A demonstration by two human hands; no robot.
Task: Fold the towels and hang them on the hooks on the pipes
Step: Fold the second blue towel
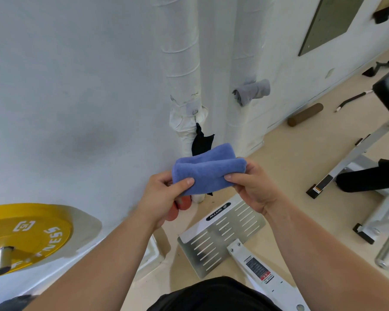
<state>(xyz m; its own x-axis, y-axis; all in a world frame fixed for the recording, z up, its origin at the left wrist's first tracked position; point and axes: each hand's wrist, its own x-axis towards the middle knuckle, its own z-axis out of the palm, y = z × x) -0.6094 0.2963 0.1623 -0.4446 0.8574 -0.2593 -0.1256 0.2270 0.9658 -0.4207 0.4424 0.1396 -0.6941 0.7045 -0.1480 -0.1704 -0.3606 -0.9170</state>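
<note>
I hold a blue towel [208, 168] up in front of me with both hands, folded into a thick pad with rounded folds showing along its top and right end. My left hand [164, 198] pinches the towel's lower left corner, thumb on the near face and fingers curled behind it. My right hand [253, 187] grips the right end, thumb pressed against the near face and fingers wrapped around the back. The towel sits in the air, clear of the wall, in front of two white wrapped pipes [182, 63] that run down the wall to the floor. A black cloth [201, 141] hangs on the left pipe just behind and above the towel, from a small grey hook [194, 111]. A grey towel [252, 92] hangs bunched on the right pipe, higher up and to the right. Below my hands a slotted metal footplate [222, 234] lies on the beige floor, and something orange-red [180, 207] peeks out beneath my left hand; I cannot tell what it is. A yellow weight plate [25, 234] sits at lower left on a bar. A brown roller [305, 114] lies by the wall at right.
</note>
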